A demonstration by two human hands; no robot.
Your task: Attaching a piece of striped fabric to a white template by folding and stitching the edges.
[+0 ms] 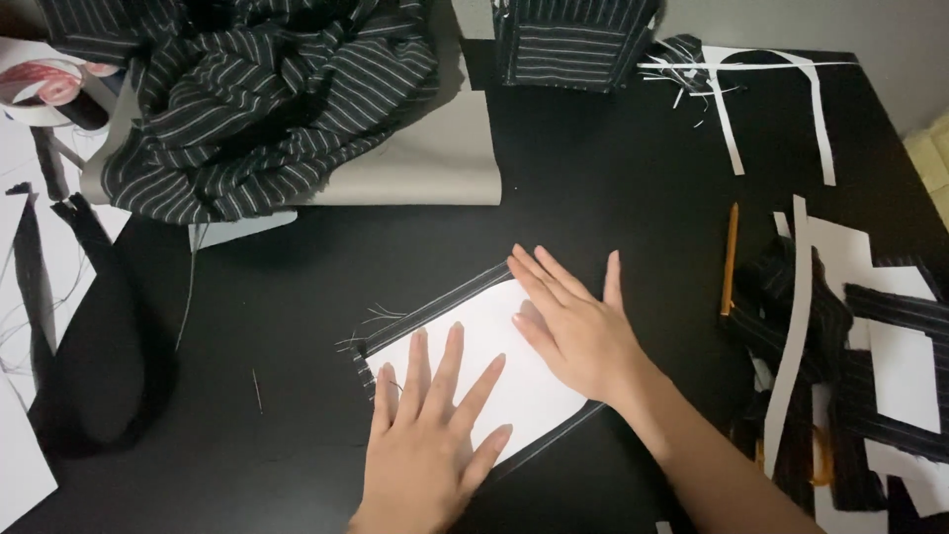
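Just below the centre of the frame lay a white paper pattern piece (494, 366), flat on the dark surface and turned at a slant, its far corner pointing toward the upper right. Its lower right corner was rounded. Beneath it sat a black pinstriped fabric piece (435, 309), cut to nearly the same shape, showing as a narrow border along the upper left and lower right edges, with loose threads fraying at the left corner.
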